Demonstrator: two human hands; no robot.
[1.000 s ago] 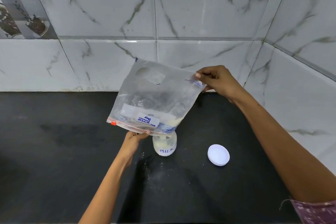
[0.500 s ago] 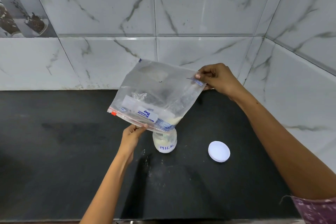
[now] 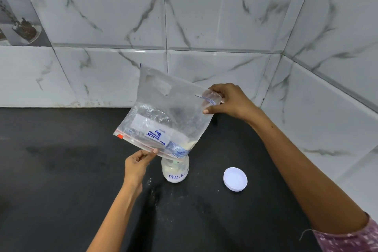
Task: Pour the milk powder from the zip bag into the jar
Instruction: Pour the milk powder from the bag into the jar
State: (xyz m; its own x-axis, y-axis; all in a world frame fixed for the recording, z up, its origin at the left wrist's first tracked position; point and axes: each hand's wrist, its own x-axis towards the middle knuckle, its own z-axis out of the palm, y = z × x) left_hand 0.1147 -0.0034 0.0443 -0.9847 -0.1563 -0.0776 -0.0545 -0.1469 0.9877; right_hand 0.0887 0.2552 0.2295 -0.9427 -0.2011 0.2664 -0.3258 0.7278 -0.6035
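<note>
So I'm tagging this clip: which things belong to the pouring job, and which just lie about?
In use: zip bag, jar, left hand, right hand.
Lying about: white lid, spilled powder on the black counter.

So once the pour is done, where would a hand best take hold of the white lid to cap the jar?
Probably by its rim, from above. The white lid lies flat on the black counter, apart from the jar on its right, so only its top and edge are reachable. The right hand is nearer, though it now pinches the zip bag.
</note>
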